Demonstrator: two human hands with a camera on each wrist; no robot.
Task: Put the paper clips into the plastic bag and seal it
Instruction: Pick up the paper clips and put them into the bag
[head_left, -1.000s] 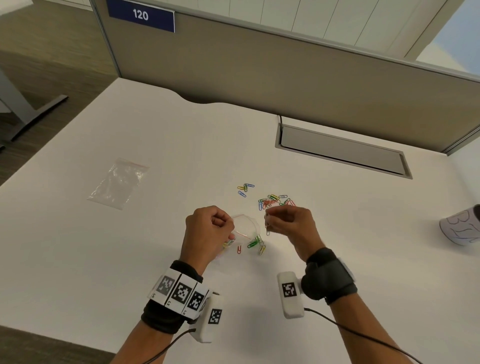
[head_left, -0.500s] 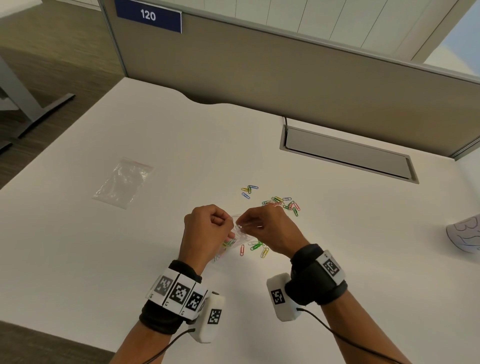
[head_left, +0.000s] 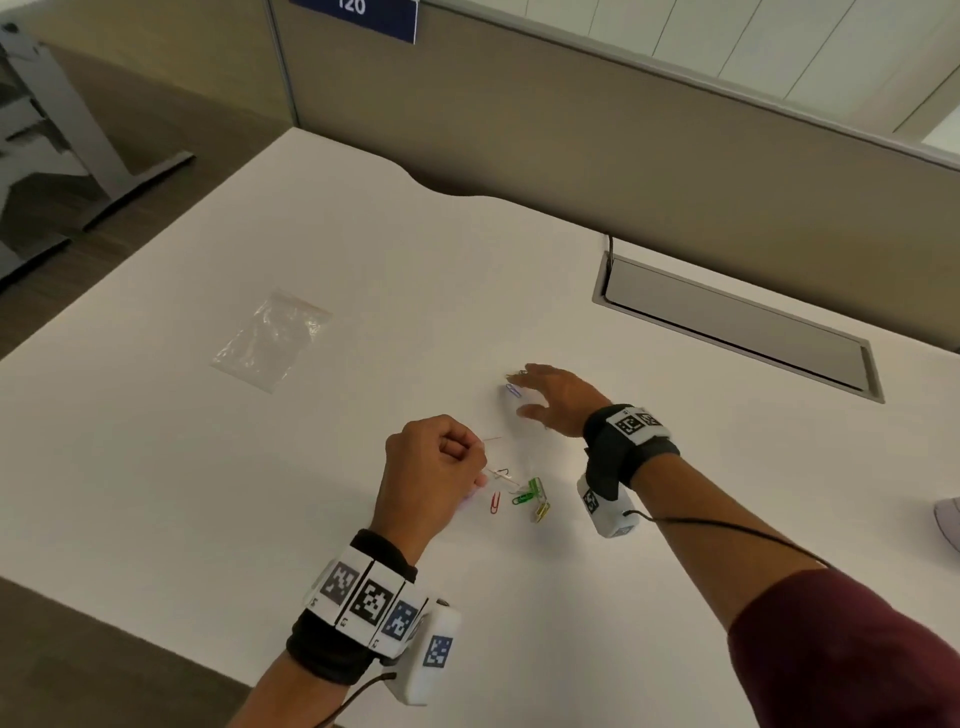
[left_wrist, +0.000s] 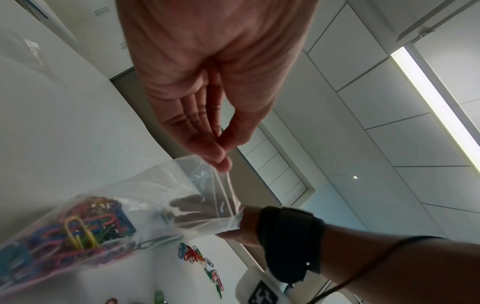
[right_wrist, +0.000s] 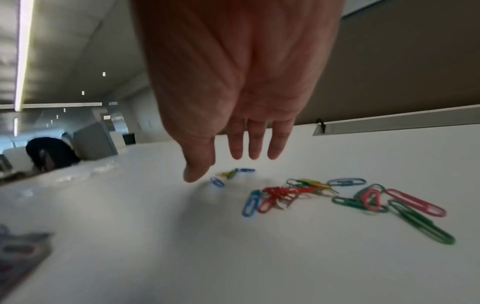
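While the plastic bag (left_wrist: 145, 207) stays pinched at its rim by the left hand (head_left: 434, 467), the right hand (head_left: 558, 397) has been withdrawn from it, fingers spread, toward loose paper clips (right_wrist: 324, 197) mid-tabletop (head_left: 260, 493); filling continues.

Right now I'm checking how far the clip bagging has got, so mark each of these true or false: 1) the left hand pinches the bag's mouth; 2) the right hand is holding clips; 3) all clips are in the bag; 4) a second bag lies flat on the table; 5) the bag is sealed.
1) True: the left hand pinches the plastic bag at its mouth.
2) False: the right hand is open above the loose paper clips, its fingers straight.
3) False: many lie loose on the table.
4) True: the second bag lies flat to the left.
5) False: its mouth gapes open.
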